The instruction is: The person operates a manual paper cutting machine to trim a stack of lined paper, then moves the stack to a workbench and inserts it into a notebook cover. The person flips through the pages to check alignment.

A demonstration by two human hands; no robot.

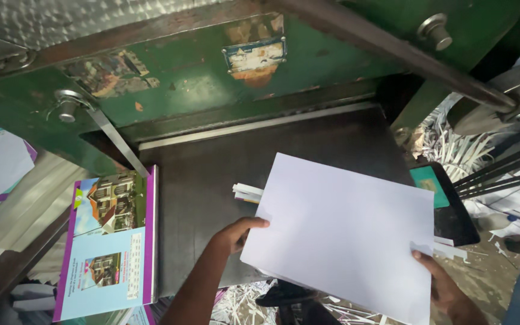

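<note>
Left hand [236,233] and right hand [437,280]: both grips closed on opposite edges of 1 white paper stack [344,232], above the dark worktop [200,180].

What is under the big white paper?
Under the white paper a few thin strips poke out at its left edge, lying on the dark table. Whatever else lies beneath is covered.

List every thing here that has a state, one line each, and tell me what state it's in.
White paper stack: lifted, tilted, held by both edges.
Left hand: gripping the stack's left edge.
Right hand: gripping its right corner.
Printed calendar stack: lying flat, untouched.
Green cutter: blade area hidden.
</note>
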